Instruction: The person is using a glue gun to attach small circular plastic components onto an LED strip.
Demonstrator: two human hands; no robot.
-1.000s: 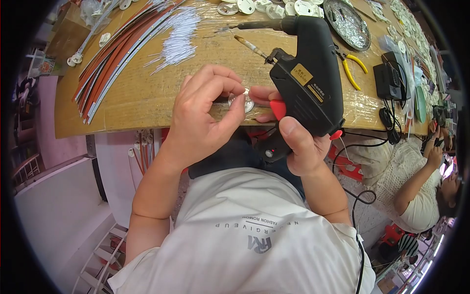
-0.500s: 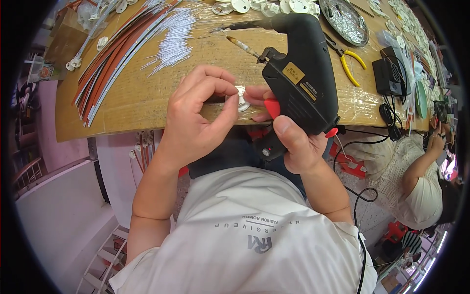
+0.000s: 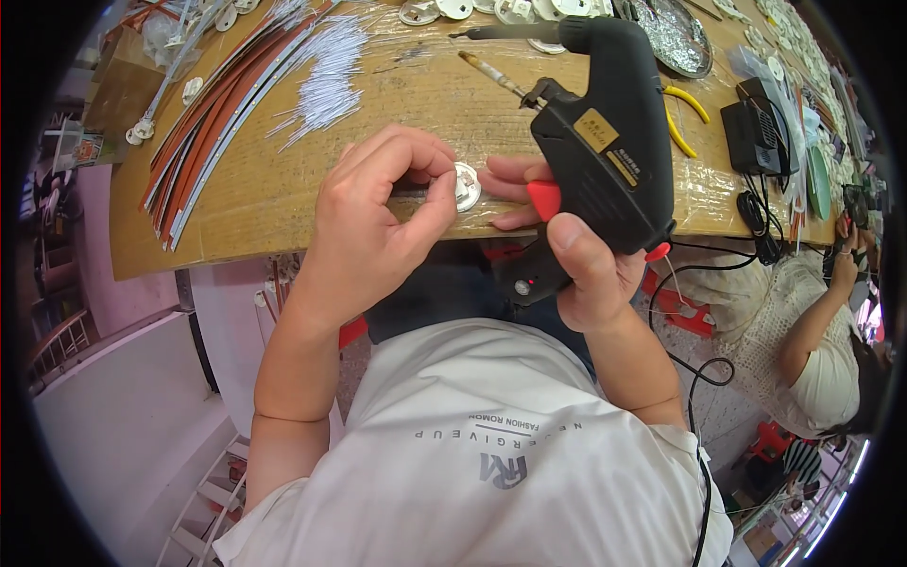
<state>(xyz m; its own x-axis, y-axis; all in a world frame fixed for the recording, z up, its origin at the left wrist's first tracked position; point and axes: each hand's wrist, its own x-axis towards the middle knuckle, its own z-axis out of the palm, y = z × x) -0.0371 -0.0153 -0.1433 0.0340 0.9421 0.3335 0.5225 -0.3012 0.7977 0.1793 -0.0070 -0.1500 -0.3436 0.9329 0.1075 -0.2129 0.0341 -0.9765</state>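
Observation:
My left hand pinches a small round white plastic piece by its left edge, just above the table's near edge. The fingertips partly hide the piece. In my right hand is a black soldering gun with a red trigger, its handle gripped under my thumb. Its slim tip and a brown-stained metal tube point left, above the table and beyond the white piece. Two fingers of the right hand reach past the trigger, close to the piece's right side.
Long orange and white strips lie left, beside a heap of thin white wires. Round white parts and a dark metal tray sit at the back. Yellow-handled pliers and a black power box lie right; a co-worker sits beyond.
The soldering gun and my right hand have shifted right, away from the white piece, uncovering more of it. My left hand keeps its pinch, nearly in place.

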